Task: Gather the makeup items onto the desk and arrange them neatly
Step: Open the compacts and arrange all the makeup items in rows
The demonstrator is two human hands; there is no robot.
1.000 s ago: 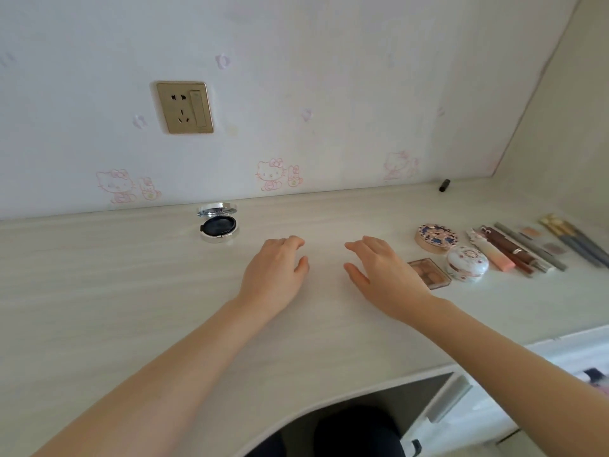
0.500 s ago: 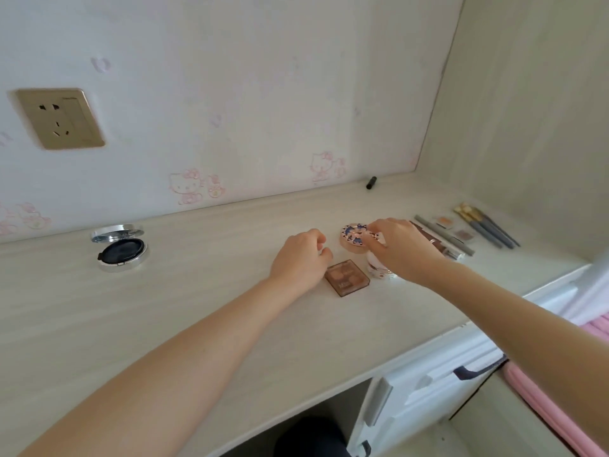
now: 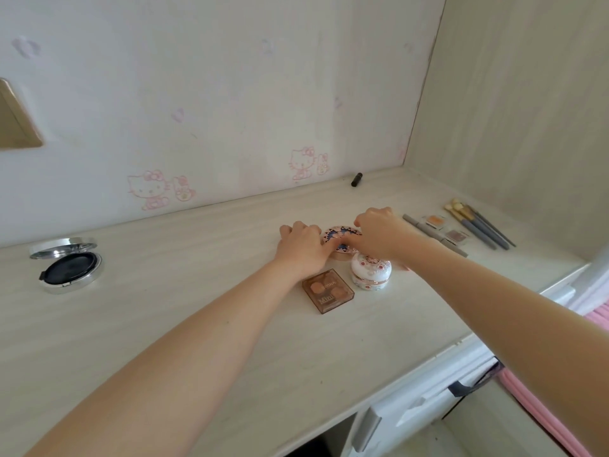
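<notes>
Both hands close on the round compact (image 3: 342,238). The left hand (image 3: 304,249) curls its fingers over the near-left rim and the right hand (image 3: 379,234) curls over the far-right rim. Each seems to pinch an edge, though the fingertips are hidden under the knuckles. The round compact sits toward the back of the desk (image 3: 197,324), right of centre; whether it lies flat or is just lifted I cannot tell.

Just beside it, nearer the person, stands a white domed jar (image 3: 370,273), and left of that jar lies a square brown palette (image 3: 328,290). Further right are grey pencils (image 3: 428,230), two small pans (image 3: 435,221) and a row of brushes (image 3: 478,225). A small black tube (image 3: 356,179) lies by the wall. An open black compact (image 3: 67,265) sits well apart at the far left.

The right wrist passes close over the jar, so a dip could knock it into the palette. If the grip slips, the round compact could skid into the pencils and upset that tidy row. The two stray pieces could easily be left out.
</notes>
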